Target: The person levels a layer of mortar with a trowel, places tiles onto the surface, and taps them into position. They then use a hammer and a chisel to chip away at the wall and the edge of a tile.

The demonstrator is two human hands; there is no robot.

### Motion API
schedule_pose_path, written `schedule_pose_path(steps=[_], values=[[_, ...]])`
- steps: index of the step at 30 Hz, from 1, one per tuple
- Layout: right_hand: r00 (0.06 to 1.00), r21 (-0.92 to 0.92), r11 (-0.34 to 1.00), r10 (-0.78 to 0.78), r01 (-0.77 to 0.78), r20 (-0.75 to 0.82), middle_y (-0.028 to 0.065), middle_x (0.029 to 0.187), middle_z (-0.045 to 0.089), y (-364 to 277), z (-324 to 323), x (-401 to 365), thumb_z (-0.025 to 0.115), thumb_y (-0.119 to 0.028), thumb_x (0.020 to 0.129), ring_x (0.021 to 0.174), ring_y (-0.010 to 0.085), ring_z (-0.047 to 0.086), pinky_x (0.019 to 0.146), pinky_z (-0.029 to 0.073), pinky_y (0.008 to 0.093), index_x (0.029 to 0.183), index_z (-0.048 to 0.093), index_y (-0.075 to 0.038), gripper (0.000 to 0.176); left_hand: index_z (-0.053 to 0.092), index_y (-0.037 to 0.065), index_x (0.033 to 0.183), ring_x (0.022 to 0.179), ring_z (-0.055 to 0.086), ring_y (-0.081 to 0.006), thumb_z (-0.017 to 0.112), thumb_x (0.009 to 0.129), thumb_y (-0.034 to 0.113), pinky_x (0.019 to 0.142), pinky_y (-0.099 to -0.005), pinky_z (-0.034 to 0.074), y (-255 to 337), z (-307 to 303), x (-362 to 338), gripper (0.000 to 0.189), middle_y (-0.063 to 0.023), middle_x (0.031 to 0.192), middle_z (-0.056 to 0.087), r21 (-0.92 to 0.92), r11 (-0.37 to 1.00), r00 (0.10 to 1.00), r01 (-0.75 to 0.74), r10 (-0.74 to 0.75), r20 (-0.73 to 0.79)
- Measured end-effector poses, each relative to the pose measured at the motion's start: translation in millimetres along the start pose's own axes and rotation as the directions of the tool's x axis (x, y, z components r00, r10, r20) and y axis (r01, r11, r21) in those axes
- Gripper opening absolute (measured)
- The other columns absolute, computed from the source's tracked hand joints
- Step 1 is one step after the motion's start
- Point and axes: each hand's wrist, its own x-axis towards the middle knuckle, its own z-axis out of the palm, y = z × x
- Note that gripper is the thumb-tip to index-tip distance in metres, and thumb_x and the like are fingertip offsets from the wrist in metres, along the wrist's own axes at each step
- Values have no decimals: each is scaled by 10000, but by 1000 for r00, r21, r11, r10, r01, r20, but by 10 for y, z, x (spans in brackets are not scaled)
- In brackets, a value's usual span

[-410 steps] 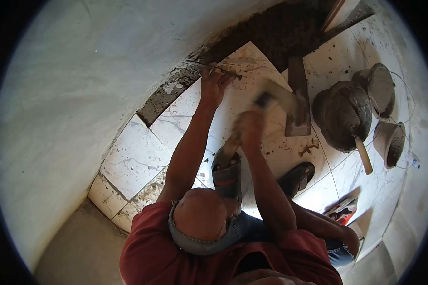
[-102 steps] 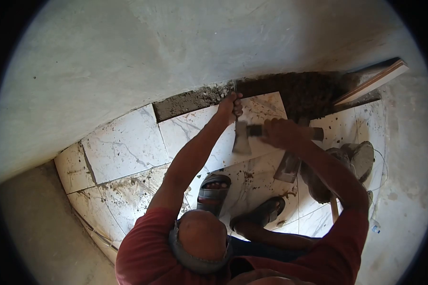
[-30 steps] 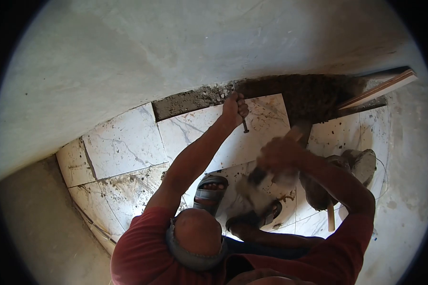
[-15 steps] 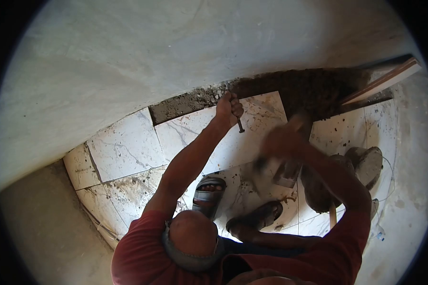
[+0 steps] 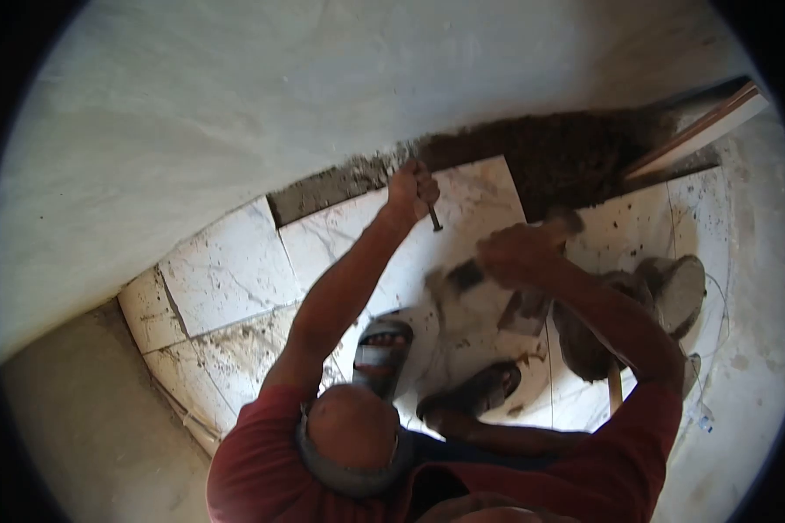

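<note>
My left hand (image 5: 412, 188) is closed around a thin dark chisel (image 5: 436, 220), whose flat struck end sticks out below the fist. Its other end points at the foot of the wall, by a strip of rough mortar (image 5: 323, 193); the tip is hard to make out. To the right, my right hand (image 5: 516, 254) grips a hammer (image 5: 467, 275) smeared by motion, held above the tiles and apart from the chisel. Beneath both hands lies a marbled white floor tile (image 5: 484, 187) spotted with dirt.
Dark loose soil (image 5: 576, 157) fills a gap along the wall. A long board (image 5: 698, 135) leans at the right. A flat grey tool (image 5: 525, 312) and dirty, bucket-like containers (image 5: 676, 296) stand near my right arm. Sandalled feet (image 5: 384, 353) are on the tiles below.
My left hand and the chisel have shifted slightly up and left in view. The hammer has swung in my right hand, its dark end now higher and a little further left.
</note>
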Motion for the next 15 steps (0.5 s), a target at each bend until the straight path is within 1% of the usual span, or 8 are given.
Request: schedule_pose_path(steps=[2,6,7,8,11,12,14,15], values=[[814,135,815,-575,563,82,113,792,623,-333,-187,-126,571,-279,739,693,303,617,621,475,454,848,571,-75,231,380,130,721,380,239,-75,300,946,359,339,-233,199,16,40,42,331,51,519,287,74,996,998,-57,56,27],[807,-25,811,-578,584,122,113,797,624,55,-15,123,567,-251,739,722,302,621,623,480,434,849,565,-60,220,369,129,706,369,233,-80,287,948,356,337,-238,193,64,68,22,341,47,513,279,87,996,999,-36,33,26],[954,11,962,-272,272,127,98,773,616,146,-89,145,575,-243,709,712,294,615,616,483,421,850,567,-69,224,367,129,699,362,240,-82,300,945,357,330,-239,193,38,73,31,342,48,511,283,81,995,999,-53,54,-8],[989,36,997,66,-71,136,84,749,608,205,-147,183,583,-235,680,701,286,608,609,485,408,852,569,-78,233,367,129,699,362,240,-82,300,945,357,330,-239,193,65,63,87,342,48,511,283,83,995,998,-57,57,0],[894,53,900,-435,432,110,64,703,573,-255,-31,-93,582,-215,666,678,256,600,595,489,402,821,563,-104,191,367,130,700,359,236,-86,299,944,361,330,-243,192,-3,-43,74,343,48,513,285,10,1000,994,-10,8,114],[894,47,901,-434,431,109,64,703,573,-303,-17,-141,582,-215,666,678,256,600,595,489,402,821,563,-104,191,365,135,689,360,233,-85,294,945,362,329,-244,190,7,36,42,350,48,508,281,46,998,998,-35,33,50],[624,-7,646,-741,764,-247,53,686,558,-362,79,-144,583,-209,664,671,252,598,597,488,407,788,560,-116,158,363,140,677,360,230,-84,289,946,363,329,-246,188,79,124,37,357,49,504,276,95,993,998,-65,66,-4],[647,44,671,-692,740,-320,60,729,585,-20,293,54,588,-219,672,696,263,606,602,488,413,792,569,-111,163,363,141,676,360,230,-84,291,946,360,329,-248,188,84,104,35,355,49,503,274,101,993,998,-59,60,-11]])
